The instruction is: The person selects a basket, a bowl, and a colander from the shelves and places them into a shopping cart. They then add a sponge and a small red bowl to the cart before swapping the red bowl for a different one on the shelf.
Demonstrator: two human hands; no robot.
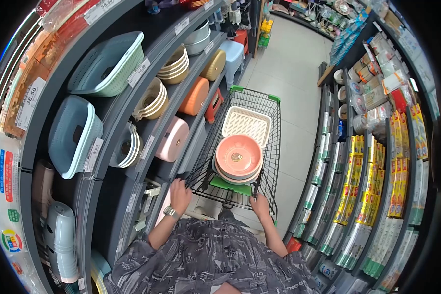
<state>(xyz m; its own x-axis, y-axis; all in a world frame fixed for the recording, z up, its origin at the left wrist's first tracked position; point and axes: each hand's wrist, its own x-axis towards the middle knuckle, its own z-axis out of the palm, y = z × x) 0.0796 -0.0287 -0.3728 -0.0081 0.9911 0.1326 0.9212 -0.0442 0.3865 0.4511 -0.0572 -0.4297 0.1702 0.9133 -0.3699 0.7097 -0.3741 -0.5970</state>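
Note:
Both of my hands grip the handle of a black wire shopping cart [274,147] in a narrow store aisle. My left hand [180,195], with a wristwatch on its wrist, holds the handle's left end. My right hand [259,205] holds its right end. Inside the cart lies a stack of pink round basins [238,157], and behind them a cream perforated rectangular tray [246,125]. A green child-seat flap [230,186] sits just in front of the handle.
Left shelves hold teal laundry baskets [108,66], stacked cream bowls [174,66], orange and pink stools [195,95] and grey bins [61,240]. Right shelves [377,166] carry boxed wraps and bags. The pale tiled aisle floor [289,63] runs ahead to further shelving.

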